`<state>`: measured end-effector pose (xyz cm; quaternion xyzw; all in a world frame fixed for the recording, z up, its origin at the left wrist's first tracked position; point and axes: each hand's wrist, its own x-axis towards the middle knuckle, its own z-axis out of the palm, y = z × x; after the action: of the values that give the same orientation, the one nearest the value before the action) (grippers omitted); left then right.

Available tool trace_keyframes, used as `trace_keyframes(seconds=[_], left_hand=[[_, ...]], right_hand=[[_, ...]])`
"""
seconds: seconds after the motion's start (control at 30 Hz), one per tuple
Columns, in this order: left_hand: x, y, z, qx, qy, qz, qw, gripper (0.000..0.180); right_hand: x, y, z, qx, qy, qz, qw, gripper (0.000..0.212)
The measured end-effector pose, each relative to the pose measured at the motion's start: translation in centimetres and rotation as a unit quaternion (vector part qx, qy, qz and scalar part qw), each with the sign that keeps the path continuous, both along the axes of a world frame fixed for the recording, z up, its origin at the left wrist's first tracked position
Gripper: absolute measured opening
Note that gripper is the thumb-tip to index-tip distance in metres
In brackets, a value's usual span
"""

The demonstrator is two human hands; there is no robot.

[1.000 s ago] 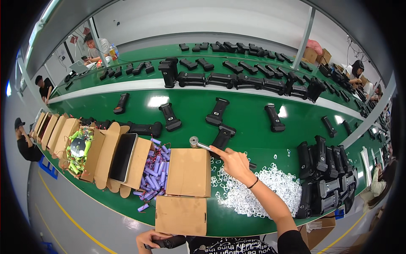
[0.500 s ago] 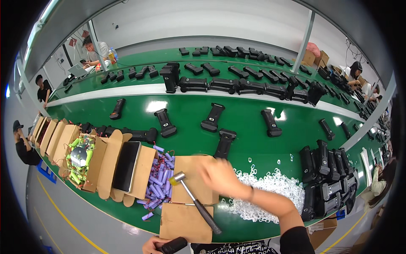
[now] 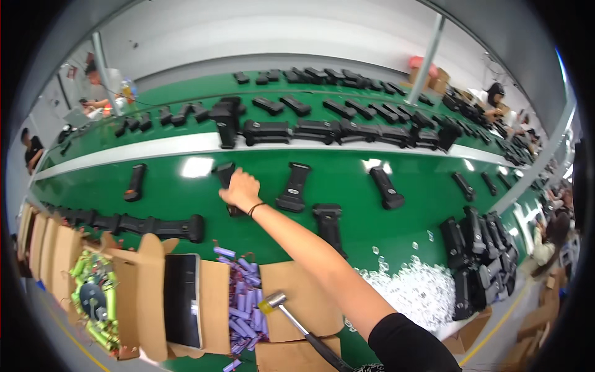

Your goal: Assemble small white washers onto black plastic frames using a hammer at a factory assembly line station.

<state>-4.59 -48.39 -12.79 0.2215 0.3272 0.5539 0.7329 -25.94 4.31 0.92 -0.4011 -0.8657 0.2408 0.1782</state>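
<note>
My right hand (image 3: 242,191) reaches far over the green table, fingers closed around a black plastic handheld housing (image 3: 224,172). Similar black housings, one (image 3: 294,187) just right of the hand and another (image 3: 328,224) nearer me, lie apart on the green surface. Beneath my forearm is a cardboard flap (image 3: 296,279), with a hammer (image 3: 296,323) resting across it, its yellow-tipped head beside a heap of purple battery cells (image 3: 246,307). Right of the arm spreads a pile of small clear plastic pieces (image 3: 418,294). My left hand is out of view.
At left, an open cardboard box (image 3: 127,304) holds green cells with wires; a dark tablet-like panel (image 3: 181,297) lies beside it. Black housings (image 3: 480,257) are stacked at right. A white ledge (image 3: 180,139) crosses behind, with a metal post (image 3: 427,56). People sit farther off.
My right hand has moved away and left, from above the cardboard to a black housing, which it now grips. My left hand, holding a black object at the lower edge before, has left the view.
</note>
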Motion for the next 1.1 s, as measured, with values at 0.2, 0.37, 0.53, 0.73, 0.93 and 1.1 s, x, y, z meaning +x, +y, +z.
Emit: trace_keyframes(seconds=[0.2, 0.37, 0.53, 0.73, 0.93, 1.1], left_hand=[[-3.8, 5.8, 0.2, -0.049, -0.048, -0.066, 0.995, 0.101], [-5.5, 7.9, -0.7, -0.092, -0.053, -0.080, 0.991, 0.096], [-6.0, 11.0, -1.1, -0.107, -0.049, -0.121, 0.986, 0.091], [-7.0, 11.6, -1.4, -0.131, -0.040, -0.115, 0.984, 0.085], [-7.0, 13.6, -1.4, -0.135, -0.031, -0.137, 0.981, 0.079], [-6.9, 13.8, -1.2, -0.151, -0.023, -0.131, 0.980, 0.074]], right_hand=[[9.1, 11.5, 0.0, -0.008, -0.167, -0.219, 0.961, 0.071], [7.9, 9.8, -2.1, -0.021, -0.098, -0.216, 0.971, 0.079], [8.0, 11.9, -1.8, -0.044, -0.106, -0.244, 0.963, 0.078], [13.7, 8.6, 4.8, 0.046, -0.031, -0.034, 0.998, 0.064], [37.4, 3.2, 11.0, 0.095, -0.144, -0.003, 0.985, 0.061], [49.0, 1.4, 5.7, 0.073, -0.237, -0.112, 0.962, 0.061]])
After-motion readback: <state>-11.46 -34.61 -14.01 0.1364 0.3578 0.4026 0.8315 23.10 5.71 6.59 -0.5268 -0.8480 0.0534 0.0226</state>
